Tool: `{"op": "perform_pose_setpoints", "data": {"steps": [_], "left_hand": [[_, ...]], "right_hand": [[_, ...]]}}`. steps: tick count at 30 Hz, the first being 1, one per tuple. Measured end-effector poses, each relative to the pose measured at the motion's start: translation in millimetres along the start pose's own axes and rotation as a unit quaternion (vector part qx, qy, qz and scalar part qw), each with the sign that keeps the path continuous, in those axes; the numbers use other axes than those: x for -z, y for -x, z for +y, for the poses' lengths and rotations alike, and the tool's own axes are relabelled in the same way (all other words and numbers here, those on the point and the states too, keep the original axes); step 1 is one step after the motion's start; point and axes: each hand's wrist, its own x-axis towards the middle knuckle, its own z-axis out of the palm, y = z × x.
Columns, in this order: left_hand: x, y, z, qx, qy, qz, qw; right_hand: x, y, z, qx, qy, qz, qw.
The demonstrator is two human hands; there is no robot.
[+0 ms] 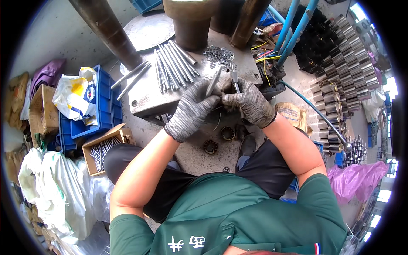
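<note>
My left hand [190,111], in a grey knit glove, is closed round a metal rod [215,80] whose end points up and away from me. Beside it my right hand [253,104], gloved alike, grips a slim metal hand tool [234,77]; its exact kind is unclear. The fingertips of both hands meet at the near edge of the metal worktable [146,100]. Just beyond them lies a heap of small metal clips [218,56]. A row of loose metal rods [172,68] rests left of the heap, and two more rods [132,80] stick out over the table's left edge.
Thick dark columns [104,29] rise from behind the table. On the left are a blue crate [111,102] and a cardboard box of rods [102,154]. Blue pipes [290,34] and loose wires flank the right side, with stacked metal cylinders [346,59] beyond.
</note>
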Motion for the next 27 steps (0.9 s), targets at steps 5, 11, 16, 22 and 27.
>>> {"op": "perform_pose_setpoints", "data": {"steps": [5,11,16,22,27], "left_hand": [[1.1,-0.1,5.5,0.076,0.017,0.006,0.997],[1.2,-1.0,2.7,0.056,0.017,0.008,0.998],[4.3,1.7,2.2,0.086,0.016,0.0,0.996],[0.1,1.9,14.6,0.11,0.097,0.067,0.987],[3.7,0.4,12.0,0.101,0.13,0.059,0.985]], "right_hand": [[-3.7,2.0,-1.7,0.046,0.05,0.0,0.998],[-1.2,3.4,0.1,0.089,0.17,0.007,0.981],[3.4,-0.9,1.8,0.108,0.208,0.025,0.972],[13.4,-15.2,-13.7,0.185,0.53,0.169,0.81],[69.6,-48.9,-4.9,0.207,0.606,0.231,0.733]]}}
